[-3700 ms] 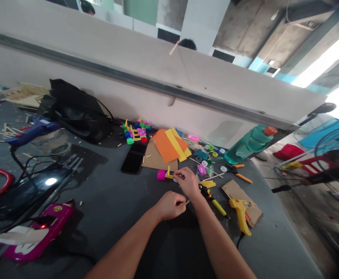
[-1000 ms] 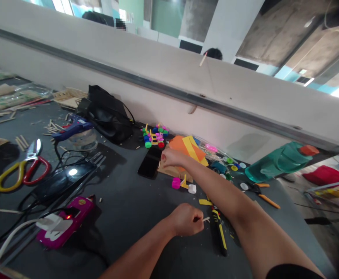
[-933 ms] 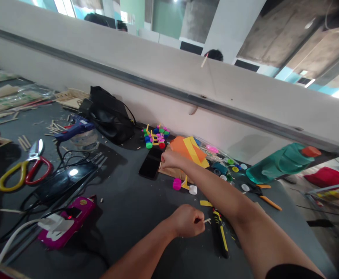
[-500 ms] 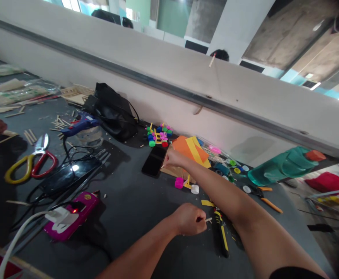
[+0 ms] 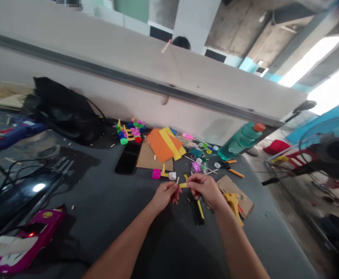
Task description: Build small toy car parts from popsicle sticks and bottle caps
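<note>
My left hand (image 5: 164,195) is closed in a pinch on a short pale wooden stick (image 5: 178,180) that pokes up from its fingertips. Close beside it, my right hand (image 5: 206,190) pinches a small yellow strip (image 5: 183,185), which reaches toward the left fingertips; I cannot tell whether they touch. Below the right hand lies a black-and-yellow utility knife (image 5: 200,211), partly hidden. Just beyond the left hand are a pink bottle cap (image 5: 156,174), a white cap (image 5: 172,176) and a yellow piece (image 5: 163,170) between them.
Farther back lie a phone (image 5: 126,158), orange paper (image 5: 161,145), cardboard (image 5: 142,157) and a colourful cap toy (image 5: 129,133). A teal bottle (image 5: 239,141), orange-handled pliers (image 5: 235,173) and a yellow glue-gun-like tool (image 5: 233,204) are on the right. At left are a magenta power strip (image 5: 27,242) and a blue glue gun (image 5: 15,130).
My right hand has come back from the cardboard by the phone and now pinches a yellow strip beside my left hand. My left hand keeps its stick. The view has turned right.
</note>
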Motion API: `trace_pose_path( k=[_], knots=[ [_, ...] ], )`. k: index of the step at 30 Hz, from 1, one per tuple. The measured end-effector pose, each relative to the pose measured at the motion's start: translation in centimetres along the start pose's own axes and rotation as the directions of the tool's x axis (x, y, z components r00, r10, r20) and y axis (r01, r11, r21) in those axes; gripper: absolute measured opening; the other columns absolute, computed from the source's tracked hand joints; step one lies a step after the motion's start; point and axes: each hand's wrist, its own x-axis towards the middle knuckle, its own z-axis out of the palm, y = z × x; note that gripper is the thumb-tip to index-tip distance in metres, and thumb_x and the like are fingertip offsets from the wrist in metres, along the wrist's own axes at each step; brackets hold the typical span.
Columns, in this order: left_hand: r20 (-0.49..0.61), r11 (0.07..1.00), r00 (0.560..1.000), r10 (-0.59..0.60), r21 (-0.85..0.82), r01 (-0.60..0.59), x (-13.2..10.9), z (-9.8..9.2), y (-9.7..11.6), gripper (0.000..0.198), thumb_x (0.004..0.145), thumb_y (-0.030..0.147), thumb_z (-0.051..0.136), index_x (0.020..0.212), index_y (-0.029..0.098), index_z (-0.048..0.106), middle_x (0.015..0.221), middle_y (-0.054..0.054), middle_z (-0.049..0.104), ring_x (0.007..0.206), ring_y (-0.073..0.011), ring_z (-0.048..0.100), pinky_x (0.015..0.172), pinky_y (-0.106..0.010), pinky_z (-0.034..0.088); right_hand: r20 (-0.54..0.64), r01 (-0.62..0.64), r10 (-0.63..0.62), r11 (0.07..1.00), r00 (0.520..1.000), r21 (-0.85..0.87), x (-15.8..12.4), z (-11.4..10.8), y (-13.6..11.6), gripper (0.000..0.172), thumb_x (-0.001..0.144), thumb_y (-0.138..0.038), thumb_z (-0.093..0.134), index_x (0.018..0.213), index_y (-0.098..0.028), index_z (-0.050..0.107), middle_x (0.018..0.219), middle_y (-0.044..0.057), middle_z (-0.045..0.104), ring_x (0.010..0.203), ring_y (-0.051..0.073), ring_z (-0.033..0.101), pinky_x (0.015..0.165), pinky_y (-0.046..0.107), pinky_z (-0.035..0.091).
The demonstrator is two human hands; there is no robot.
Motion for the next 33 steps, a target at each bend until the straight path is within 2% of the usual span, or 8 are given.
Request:
trace_pose_path(
  k=[4,9,12,15,17,20,26,33],
  knots=[
    [0.046,0.993,0.999,-0.009,0.114,0.004,-0.2,0.0,0.2,0.040,0.075,0.052,0.052,0.063,0.014,0.051,0.049,0.001,0.054,0.041,-0.0088,0.048,0.043,-0.020,0.036,-0.034,0.038,-0.039,0.999,0.999,-0.020,-0.8,1.6,3.8,0.007,0.068,-0.024,0.060,0.071,-0.018,0.060,0.050,-0.006,0.053,0.034,0.006,0.041,0.032,0.017,0.030],
    [0.095,0.963,0.995,-0.020,0.271,-0.006,-0.6,0.3,0.3,0.040,0.078,0.051,0.050,0.064,0.014,0.051,0.049,0.002,0.052,0.044,-0.0088,0.047,0.045,-0.020,0.036,-0.147,0.074,-0.077,0.997,0.986,-0.020,-0.4,2.5,5.3,0.006,0.066,-0.018,0.055,0.072,-0.019,0.056,0.054,-0.006,0.055,0.035,0.005,0.040,0.033,0.017,0.028],
    [0.087,0.938,0.996,0.000,0.345,-0.030,-0.6,0.3,0.2,0.039,0.081,0.050,0.047,0.065,0.015,0.050,0.049,0.003,0.050,0.044,-0.0086,0.046,0.045,-0.020,0.035,-0.215,0.126,-0.102,0.987,0.971,0.100,-0.3,3.0,5.7,0.014,0.064,-0.018,0.057,0.078,-0.020,0.054,0.056,-0.007,0.053,0.038,0.006,0.042,0.035,0.016,0.031],
    [0.073,0.931,0.997,0.035,0.359,-0.059,-0.6,0.3,0.1,0.037,0.084,0.048,0.044,0.066,0.016,0.048,0.050,0.004,0.048,0.045,-0.0085,0.046,0.045,-0.020,0.036,-0.243,0.112,-0.047,0.959,0.969,0.261,-0.2,3.5,6.1,0.019,0.066,-0.024,0.060,0.084,-0.019,0.054,0.058,-0.006,0.053,0.039,0.006,0.042,0.035,0.017,0.031],
    [0.073,0.932,0.997,0.038,0.357,-0.062,-0.6,0.3,0.1,0.036,0.084,0.047,0.044,0.066,0.016,0.048,0.049,0.005,0.047,0.045,-0.0086,0.045,0.046,-0.020,0.037,-0.213,0.090,-0.030,0.956,0.977,0.280,-0.3,3.6,6.2,0.014,0.070,-0.028,0.060,0.078,-0.017,0.057,0.058,-0.004,0.054,0.039,0.006,0.040,0.036,0.018,0.030],
    [0.066,0.935,0.998,0.011,0.353,-0.034,-0.6,0.3,0.2,0.035,0.083,0.046,0.045,0.067,0.015,0.049,0.049,0.005,0.046,0.044,-0.0087,0.045,0.045,-0.020,0.037,-0.210,0.091,-0.035,0.962,0.977,0.259,-0.3,3.5,6.1,0.020,0.072,-0.035,0.061,0.069,-0.015,0.061,0.055,-0.003,0.053,0.039,0.005,0.037,0.036,0.018,0.028],
    [0.051,0.945,0.998,-0.036,0.327,0.018,-0.6,0.3,0.3,0.037,0.081,0.047,0.046,0.065,0.014,0.051,0.048,0.003,0.047,0.043,-0.0086,0.045,0.043,-0.020,0.034,-0.274,0.075,0.002,0.959,0.962,0.273,-0.2,3.8,6.0,0.025,0.068,-0.040,0.065,0.071,-0.015,0.066,0.050,-0.004,0.051,0.037,0.005,0.035,0.034,0.019,0.024],
    [0.119,0.961,0.993,-0.009,0.276,-0.024,-0.8,0.1,0.7,0.035,0.083,0.044,0.046,0.070,0.013,0.056,0.051,0.003,0.048,0.045,-0.0089,0.045,0.047,-0.021,0.036,-0.246,0.030,0.090,0.894,0.965,0.446,-0.4,4.0,5.2,0.021,0.064,-0.035,0.069,0.064,-0.016,0.061,0.044,-0.006,0.047,0.036,0.004,0.031,0.033,0.017,0.021]
  ],
)
